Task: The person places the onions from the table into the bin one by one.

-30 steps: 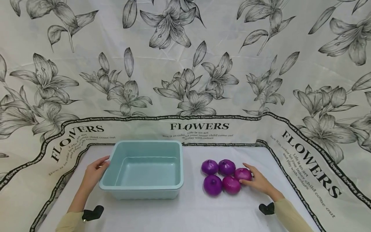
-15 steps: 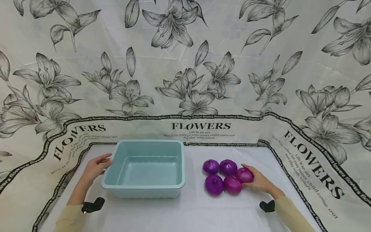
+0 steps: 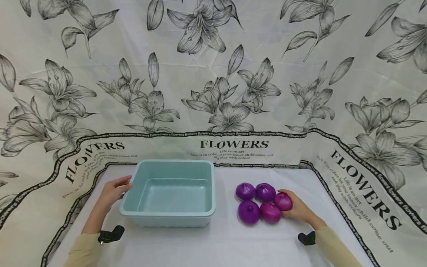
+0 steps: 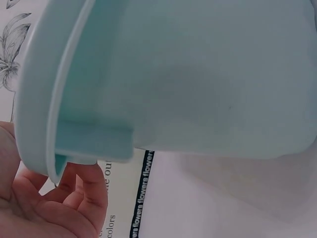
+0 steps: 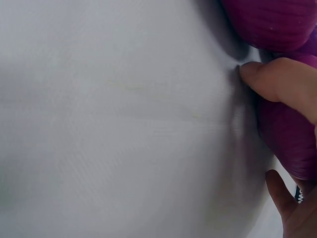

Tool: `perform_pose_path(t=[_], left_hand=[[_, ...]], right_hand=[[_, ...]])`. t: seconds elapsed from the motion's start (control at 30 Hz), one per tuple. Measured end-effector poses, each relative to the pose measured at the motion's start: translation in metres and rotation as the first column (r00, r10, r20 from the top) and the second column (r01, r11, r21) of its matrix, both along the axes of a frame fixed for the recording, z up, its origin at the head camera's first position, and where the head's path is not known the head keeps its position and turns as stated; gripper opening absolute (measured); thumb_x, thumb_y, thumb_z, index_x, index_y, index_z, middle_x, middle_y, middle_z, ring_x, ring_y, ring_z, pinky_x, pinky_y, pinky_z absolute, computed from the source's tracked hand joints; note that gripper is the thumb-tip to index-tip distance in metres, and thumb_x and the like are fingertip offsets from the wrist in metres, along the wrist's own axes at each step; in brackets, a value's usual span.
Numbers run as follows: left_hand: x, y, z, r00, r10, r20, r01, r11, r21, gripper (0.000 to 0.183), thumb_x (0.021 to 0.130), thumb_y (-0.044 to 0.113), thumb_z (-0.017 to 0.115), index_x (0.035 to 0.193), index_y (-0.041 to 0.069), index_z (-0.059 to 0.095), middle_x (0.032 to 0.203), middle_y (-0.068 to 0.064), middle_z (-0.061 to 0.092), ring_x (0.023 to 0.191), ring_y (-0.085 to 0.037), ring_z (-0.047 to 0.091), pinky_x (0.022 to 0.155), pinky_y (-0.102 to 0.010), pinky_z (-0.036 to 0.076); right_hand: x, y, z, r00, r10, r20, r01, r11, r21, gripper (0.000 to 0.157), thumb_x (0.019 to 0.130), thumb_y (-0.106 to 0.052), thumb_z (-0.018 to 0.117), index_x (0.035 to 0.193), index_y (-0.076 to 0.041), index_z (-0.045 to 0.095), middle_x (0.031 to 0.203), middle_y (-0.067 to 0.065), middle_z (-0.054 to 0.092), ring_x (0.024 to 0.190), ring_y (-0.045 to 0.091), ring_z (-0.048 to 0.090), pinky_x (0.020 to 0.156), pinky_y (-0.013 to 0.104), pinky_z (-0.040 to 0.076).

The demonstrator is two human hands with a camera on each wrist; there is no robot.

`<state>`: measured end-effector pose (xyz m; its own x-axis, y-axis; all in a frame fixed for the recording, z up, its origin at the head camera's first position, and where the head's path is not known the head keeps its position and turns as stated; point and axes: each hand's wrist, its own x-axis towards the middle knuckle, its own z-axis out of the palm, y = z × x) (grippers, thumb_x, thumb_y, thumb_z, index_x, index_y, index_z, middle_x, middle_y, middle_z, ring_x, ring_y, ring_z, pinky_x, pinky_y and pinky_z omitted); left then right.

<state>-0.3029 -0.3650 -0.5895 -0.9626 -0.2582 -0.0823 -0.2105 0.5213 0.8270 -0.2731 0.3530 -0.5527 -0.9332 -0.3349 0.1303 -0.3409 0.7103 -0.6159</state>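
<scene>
On the white table, a light blue plastic basin (image 3: pixel 168 218) stands at left. My left hand (image 3: pixel 113 192) is at its left rim; in the left wrist view the fingers (image 4: pixel 91 186) curl around the rim's edge. To the right lie several red onions in a close cluster. My right hand (image 3: pixel 297 208) holds the rightmost red onion (image 3: pixel 282 201) between thumb and fingers, its thumb (image 5: pixel 277 82) in front of it in the right wrist view. Touching or very near it are a pinkish onion (image 3: pixel 270 213) and a darker purple one (image 3: pixel 265 192).
Two more purple onions, one at the back left (image 3: pixel 245 191) and one at the front left (image 3: pixel 248 212), complete the cluster. White tablecloth (image 3: pixel 227 241) lies between basin and onions and in front. A flower-printed curtain (image 3: pixel 213 96) rises behind the table.
My right thumb and fingers have closed in around the rightmost onion, which stays in the cluster. My left hand has shifted slightly at the basin's rim. The head view has drifted a little.
</scene>
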Motion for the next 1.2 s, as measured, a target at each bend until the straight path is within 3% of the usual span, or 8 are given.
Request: perform_pose_path(t=[0.23,0.43,0.6,0.87,1.2], left_hand=[[0.003,0.004,0.002,1.0,0.008,-0.013,-0.008,1.0,-0.005,0.059,0.083,0.057,0.052,0.133,0.029,0.043,0.126,-0.005,0.051,0.109,-0.025,0.052,0.078,-0.039,0.052],[0.006,0.009,0.011,1.0,0.016,-0.012,-0.016,1.0,0.001,0.059,0.082,0.057,0.053,0.133,0.028,0.044,0.125,-0.005,0.051,0.108,-0.024,0.053,0.078,-0.037,0.052],[0.009,0.013,0.018,1.0,0.018,-0.008,-0.017,1.0,0.017,0.057,0.084,0.052,0.054,0.133,0.026,0.044,0.124,-0.006,0.052,0.107,-0.024,0.053,0.077,-0.036,0.052],[0.006,0.013,0.016,1.0,0.017,-0.01,-0.017,0.999,0.03,0.059,0.082,0.055,0.055,0.132,0.027,0.045,0.124,-0.005,0.051,0.108,-0.024,0.053,0.079,-0.037,0.052],[0.013,0.018,0.023,1.0,0.019,-0.019,-0.018,0.998,0.055,0.057,0.082,0.053,0.055,0.131,0.025,0.046,0.123,-0.007,0.052,0.104,-0.024,0.055,0.076,-0.035,0.053]], right_hand=[[0.001,-0.001,-0.002,0.999,-0.031,0.019,0.031,0.999,-0.019,0.085,0.059,-0.015,0.082,0.13,-0.005,0.038,0.124,0.023,0.044,0.106,0.04,0.051,0.082,0.052,0.045],[0.001,-0.003,0.001,0.998,-0.06,0.036,0.06,0.998,0.005,0.085,0.06,-0.015,0.08,0.132,-0.007,0.035,0.126,0.023,0.042,0.108,0.042,0.049,0.084,0.055,0.044],[0.001,-0.003,0.005,0.999,-0.05,0.012,0.05,0.999,0.001,0.084,0.059,-0.013,0.081,0.131,-0.006,0.037,0.125,0.025,0.043,0.107,0.043,0.049,0.083,0.056,0.044],[-0.002,0.0,0.008,0.998,-0.06,-0.015,0.061,0.998,0.036,0.085,0.059,-0.013,0.082,0.131,-0.006,0.037,0.125,0.025,0.042,0.107,0.044,0.049,0.083,0.057,0.044],[-0.002,-0.002,0.019,0.995,-0.062,-0.077,0.065,0.997,0.044,0.083,0.056,-0.008,0.081,0.128,-0.002,0.04,0.123,0.026,0.043,0.106,0.044,0.049,0.083,0.058,0.043]])
